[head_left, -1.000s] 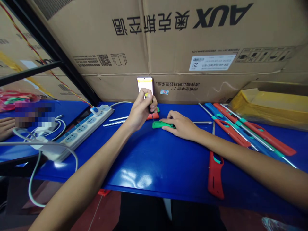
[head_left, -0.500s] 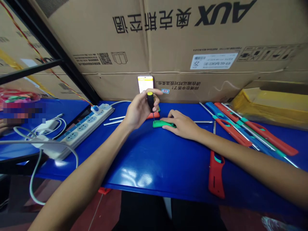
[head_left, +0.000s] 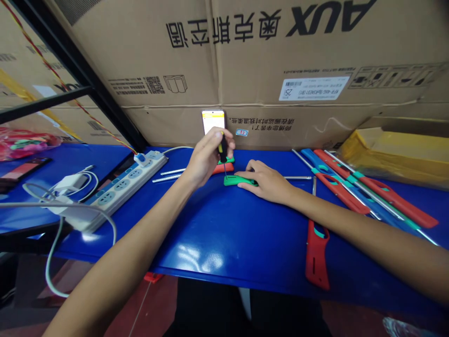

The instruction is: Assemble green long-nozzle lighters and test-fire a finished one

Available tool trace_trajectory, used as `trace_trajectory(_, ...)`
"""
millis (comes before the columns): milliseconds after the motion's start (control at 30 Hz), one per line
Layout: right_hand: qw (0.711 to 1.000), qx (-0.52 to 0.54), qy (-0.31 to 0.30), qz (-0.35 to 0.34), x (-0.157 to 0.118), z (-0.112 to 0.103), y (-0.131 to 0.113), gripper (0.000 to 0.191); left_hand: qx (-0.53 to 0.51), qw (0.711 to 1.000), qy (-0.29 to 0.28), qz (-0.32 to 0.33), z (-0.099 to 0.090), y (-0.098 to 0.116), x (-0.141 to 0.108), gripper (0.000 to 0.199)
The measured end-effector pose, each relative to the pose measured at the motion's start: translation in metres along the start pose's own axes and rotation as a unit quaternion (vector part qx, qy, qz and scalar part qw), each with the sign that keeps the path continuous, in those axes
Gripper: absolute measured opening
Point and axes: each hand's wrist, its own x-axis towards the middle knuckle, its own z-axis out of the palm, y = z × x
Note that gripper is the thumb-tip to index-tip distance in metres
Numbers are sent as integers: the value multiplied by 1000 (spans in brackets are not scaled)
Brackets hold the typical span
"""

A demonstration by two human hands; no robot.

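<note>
On the blue tabletop [head_left: 196,227], a screwdriver [head_left: 223,149] with a black and yellow grip is held nearly upright in the left hand [head_left: 204,161], its fingers curled closely around the grip. The shaft is pointed down at the far-left end of a green lighter handle [head_left: 232,180], where the tip seems to be set into or against a small recess; whether a screw is engaged cannot be told. The handle is laid flat in front of the right hand [head_left: 271,182], by which it is pinned — thumb along the near edge, fingers bent over the far one, with only a narrow gap left between them. A metal rod [head_left: 298,178] is seen past that hand.

The work in hand is judged to be the driving or loosening of a screw at the handle's end. For the next move, downward pressure in line with the shaft and a small twist of the left fingers are called for, while the handle is braced against slipping by the right.

A red handle [head_left: 226,168] is seen just behind, partly hidden. A red lighter [head_left: 316,257] is placed nearer the table edge, and several red and blue lighters [head_left: 389,196] are laid slantwise at the right. A lit phone [head_left: 213,122] is propped against the cardboard [head_left: 245,56], and a power strip [head_left: 121,185] is set at the left.
</note>
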Motion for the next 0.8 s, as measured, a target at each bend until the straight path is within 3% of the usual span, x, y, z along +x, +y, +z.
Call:
trace_trajectory(133,1000,-3,0,-1,0,0,-1,46,-10,999,21,21,0,-2,1,57)
trace_trajectory(300,1000,-4,2,-1,0,1,0,45,-25,999,-25,-16,-1,7,0,39)
trace_trajectory(400,1000,-2,-1,0,0,1,1,45,-10,1000,-14,-13,-3,6,2,37)
trace_trajectory(567,1000,-1,-1,-1,1,-1,-2,45,4,1000,5,7,2,0,1,56)
trace_trajectory(700,1000,-3,-2,-2,1,-1,-1,45,-7,999,-33,-19,2,6,1,40)
trace_trajectory(800,1000,-5,-2,-3,0,0,0,46,1,999,-29,-15,-2,7,1,38)
